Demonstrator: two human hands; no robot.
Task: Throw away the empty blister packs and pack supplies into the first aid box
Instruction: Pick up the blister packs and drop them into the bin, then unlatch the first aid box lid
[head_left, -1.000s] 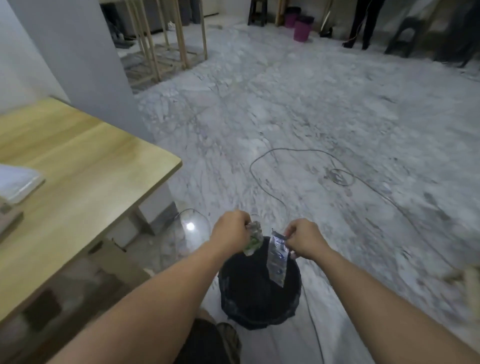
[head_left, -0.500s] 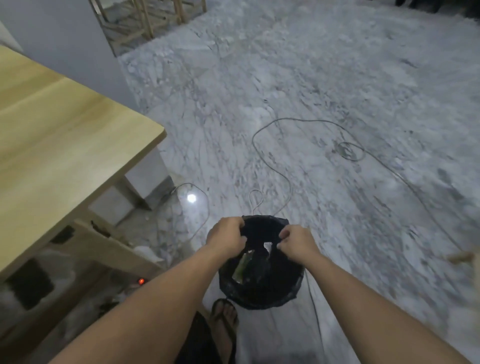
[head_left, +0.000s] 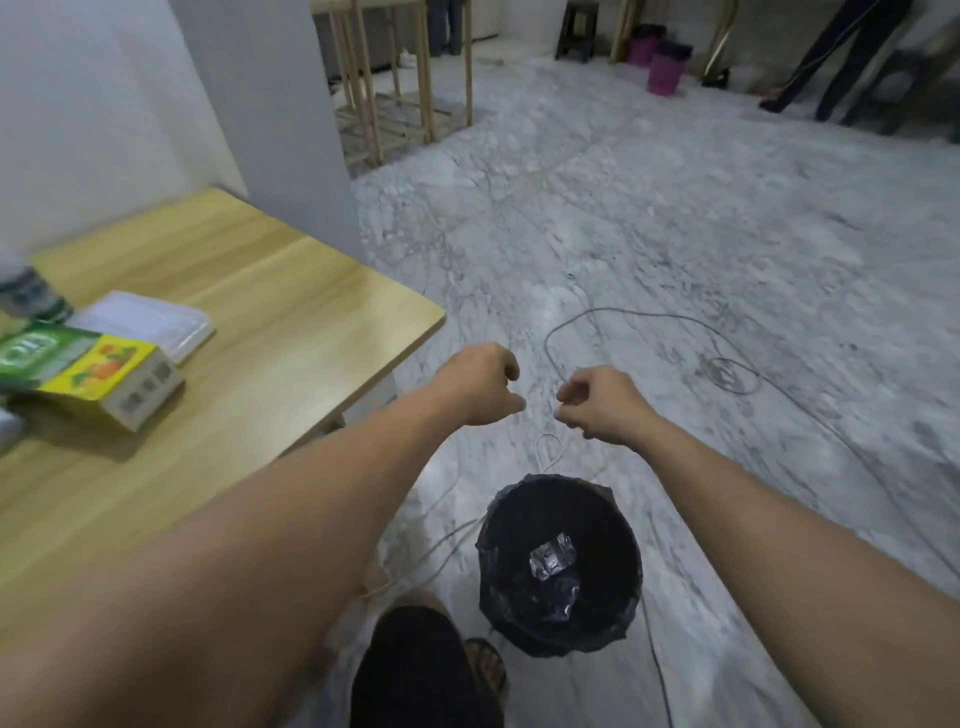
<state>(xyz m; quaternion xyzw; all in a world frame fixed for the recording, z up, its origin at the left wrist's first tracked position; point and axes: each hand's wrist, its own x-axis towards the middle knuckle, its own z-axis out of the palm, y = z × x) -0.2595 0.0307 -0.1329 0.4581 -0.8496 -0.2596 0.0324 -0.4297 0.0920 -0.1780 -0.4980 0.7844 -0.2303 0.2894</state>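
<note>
Lying in the bin (head_left: 561, 631) now, the packs (head_left: 553, 562) have left both hands, which held them over it a second ago. Farther off, the left hand (head_left: 480, 384) and right hand (head_left: 602, 402) hang empty beyond the bin, fingers loosely curled, well apart from the packs. Boxes (head_left: 111, 382) sit on the table (head_left: 291, 322) at far left.

Bin (head_left: 631, 545) mouth unobstructed below hands (head_left: 540, 395)

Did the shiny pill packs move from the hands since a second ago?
Yes. The blister packs went down into the black bin on the floor; both the left hand and right hand are empty above it.
</note>
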